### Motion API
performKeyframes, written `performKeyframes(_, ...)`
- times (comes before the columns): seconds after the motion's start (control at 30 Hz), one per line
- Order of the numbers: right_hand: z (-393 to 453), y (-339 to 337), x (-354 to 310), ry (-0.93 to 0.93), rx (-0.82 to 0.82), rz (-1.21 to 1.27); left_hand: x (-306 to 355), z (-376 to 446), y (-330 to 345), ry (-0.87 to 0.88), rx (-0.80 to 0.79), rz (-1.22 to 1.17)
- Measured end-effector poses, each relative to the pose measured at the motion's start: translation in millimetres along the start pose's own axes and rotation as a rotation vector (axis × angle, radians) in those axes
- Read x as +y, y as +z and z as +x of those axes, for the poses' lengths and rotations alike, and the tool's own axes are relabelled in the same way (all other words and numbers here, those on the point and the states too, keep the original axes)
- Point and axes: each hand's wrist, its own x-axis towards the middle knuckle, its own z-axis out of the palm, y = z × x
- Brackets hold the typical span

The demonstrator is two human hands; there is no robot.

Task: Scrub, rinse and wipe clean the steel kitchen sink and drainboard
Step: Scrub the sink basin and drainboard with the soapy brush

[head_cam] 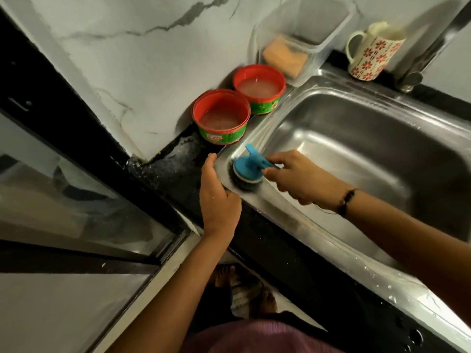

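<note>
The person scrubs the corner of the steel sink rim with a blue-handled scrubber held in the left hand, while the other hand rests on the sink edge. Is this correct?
Not quite. The head view shows the right hand holding the blue-handled scrubber on the corner of the sink rim; the left hand is the one resting on the sink edge. The rest is correct.

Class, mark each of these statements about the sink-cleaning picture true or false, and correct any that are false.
1. The right hand holds the blue-handled scrubber. True.
2. The scrubber is pressed on the bottom of the basin. False: it sits on the corner of the sink rim.
3. The left hand rests on the sink's outer edge. True.
4. The two red tubs stand inside the basin. False: they stand beside the sink, against the wall.
5. The flowered mug lies on its side. False: it stands upright.
</note>
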Motion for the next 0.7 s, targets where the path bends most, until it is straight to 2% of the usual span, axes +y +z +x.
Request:
performKeyframes(0.07, -8, -4, 5, 0.010, -0.020, -0.008, 3, 0, 2, 0.022, -0.007, 0.046)
performKeyframes(0.23, 23, 16, -13, -0.093, 0.165, -0.195, 11, 3, 6, 0.026, -0.020, 0.043)
performKeyframes(0.37, 12, 13, 5, -0.116, 0.160, -0.203, 14, 6, 11, 0.061, -0.051, 0.083)
performKeyframes(0.5, 13, 16, 6, -0.100, 0.187, -0.212, 20, 1, 17, 0.100, -0.102, 0.037)
performKeyframes(0.6, 29, 26, -3, -0.033, 0.303, -0.233, 18, 4, 12, 0.148, -0.117, -0.023)
performKeyframes(0.7, 35, 28, -2, 0.045, 0.404, -0.133, 7, 14, 5, 0.173, -0.172, 0.024)
